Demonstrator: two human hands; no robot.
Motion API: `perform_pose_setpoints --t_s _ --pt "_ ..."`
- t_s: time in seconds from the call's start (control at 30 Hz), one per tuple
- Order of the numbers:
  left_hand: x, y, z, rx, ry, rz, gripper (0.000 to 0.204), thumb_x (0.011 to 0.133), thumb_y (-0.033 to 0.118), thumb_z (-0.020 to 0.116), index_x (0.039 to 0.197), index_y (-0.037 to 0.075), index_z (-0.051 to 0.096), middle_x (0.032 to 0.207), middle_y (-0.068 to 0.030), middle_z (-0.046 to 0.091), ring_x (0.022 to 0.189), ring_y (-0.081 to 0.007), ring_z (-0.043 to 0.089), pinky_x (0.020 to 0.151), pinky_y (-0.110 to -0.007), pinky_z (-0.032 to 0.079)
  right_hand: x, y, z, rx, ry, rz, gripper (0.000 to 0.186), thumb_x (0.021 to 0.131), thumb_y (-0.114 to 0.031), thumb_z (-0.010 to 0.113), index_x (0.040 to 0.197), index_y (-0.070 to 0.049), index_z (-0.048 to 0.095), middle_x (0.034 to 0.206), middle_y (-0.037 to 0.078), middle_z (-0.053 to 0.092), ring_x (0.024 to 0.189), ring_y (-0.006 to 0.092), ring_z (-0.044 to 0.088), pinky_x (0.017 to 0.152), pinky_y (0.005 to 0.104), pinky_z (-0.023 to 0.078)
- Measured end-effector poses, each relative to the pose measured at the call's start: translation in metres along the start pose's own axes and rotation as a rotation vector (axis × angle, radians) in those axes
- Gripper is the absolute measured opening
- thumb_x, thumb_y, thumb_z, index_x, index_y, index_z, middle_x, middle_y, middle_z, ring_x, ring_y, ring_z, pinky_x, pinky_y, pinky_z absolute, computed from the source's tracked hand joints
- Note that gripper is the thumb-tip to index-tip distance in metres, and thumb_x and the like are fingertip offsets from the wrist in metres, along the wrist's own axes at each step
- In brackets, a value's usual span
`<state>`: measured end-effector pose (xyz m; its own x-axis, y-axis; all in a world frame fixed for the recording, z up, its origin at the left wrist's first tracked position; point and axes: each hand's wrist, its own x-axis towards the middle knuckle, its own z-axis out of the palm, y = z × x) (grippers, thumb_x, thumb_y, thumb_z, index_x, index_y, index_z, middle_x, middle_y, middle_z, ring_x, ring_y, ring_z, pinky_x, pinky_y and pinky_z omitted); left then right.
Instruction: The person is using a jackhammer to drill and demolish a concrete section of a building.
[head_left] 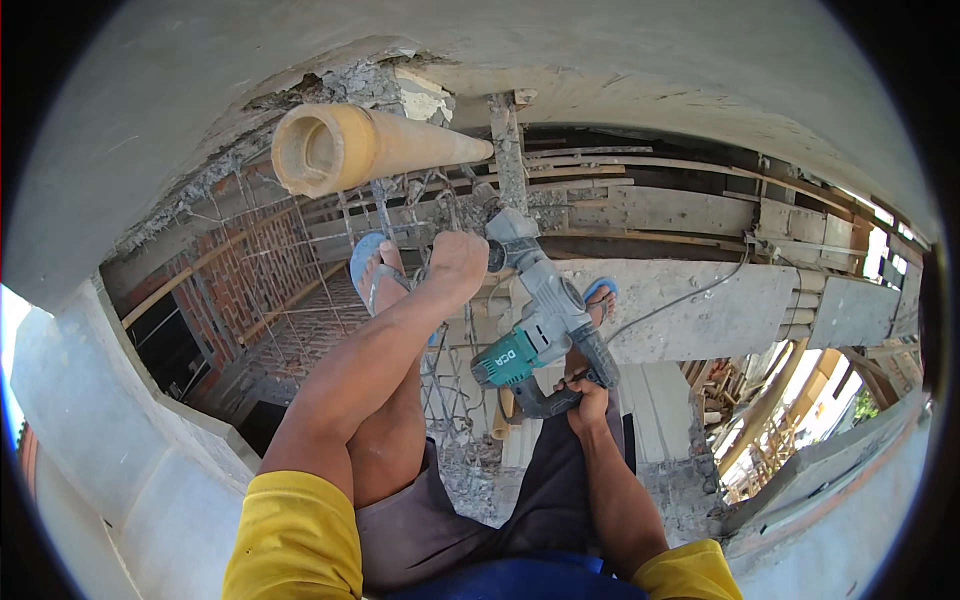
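Observation:
A green and grey demolition hammer (548, 292) lies slantwise in front of me, its nose pointing up and away toward broken concrete and bare rebar (440, 205). My left hand (460, 262) is closed in a fist around the side handle near the nose; the fist covers most of that handle. At the tool's back end, my right hand (588, 402) wraps round the dark rear handle. What the tool's tip touches cannot be made out. A thick yellowish pipe (360, 150) juts toward me just beyond my left hand.
My feet in blue flip-flops (368, 258) are apart, one beside the rebar, one by a grey board (690, 310). A cable (680, 302) runs across this board. A rough post (508, 150) stands ahead. Gaps show a brick wall (270, 260) lower down. Smooth concrete (90, 390) curves at left.

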<state>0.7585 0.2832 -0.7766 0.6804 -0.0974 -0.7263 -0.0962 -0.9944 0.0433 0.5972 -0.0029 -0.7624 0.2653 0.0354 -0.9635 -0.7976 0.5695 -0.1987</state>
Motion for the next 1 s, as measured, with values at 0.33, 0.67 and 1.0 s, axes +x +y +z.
perform_pose_setpoints --t_s 0.33,0.67,1.0 --pt "-0.019 0.009 -0.009 0.165 0.073 -0.001 0.014 0.077 0.009 0.057 0.077 0.009 0.072 0.077 -0.0122 0.069 0.071 -0.0234 0.069 0.058 -0.033 0.053 0.013 0.052 -0.017 0.141 -0.078 0.035 0.026 0.061 0.01 0.051 0.084 -0.002 0.05 0.077 0.011 0.054 0.071 0.0298 0.057 0.072 0.0403 0.048" --pt "0.006 -0.023 -0.023 0.299 -0.01 -0.008 0.015 0.079 0.009 0.054 0.08 0.007 0.07 0.08 -0.0146 0.068 0.078 -0.0286 0.068 0.066 -0.038 0.054 0.032 0.081 0.035 0.255 0.005 0.059 0.03 0.058 0.015 0.051 0.084 0.0 0.05 0.076 0.011 0.053 0.069 0.027 0.055 0.067 0.0379 0.049" --pt "-0.004 -0.031 -0.022 0.215 -0.003 0.016 0.017 0.08 0.008 0.054 0.085 0.004 0.069 0.082 -0.0171 0.068 0.078 -0.0309 0.068 0.067 -0.039 0.054 0.024 0.062 0.026 0.138 -0.078 -0.046 0.032 0.058 0.016 0.052 0.085 -0.001 0.051 0.075 0.009 0.054 0.068 0.0243 0.056 0.067 0.0354 0.049"
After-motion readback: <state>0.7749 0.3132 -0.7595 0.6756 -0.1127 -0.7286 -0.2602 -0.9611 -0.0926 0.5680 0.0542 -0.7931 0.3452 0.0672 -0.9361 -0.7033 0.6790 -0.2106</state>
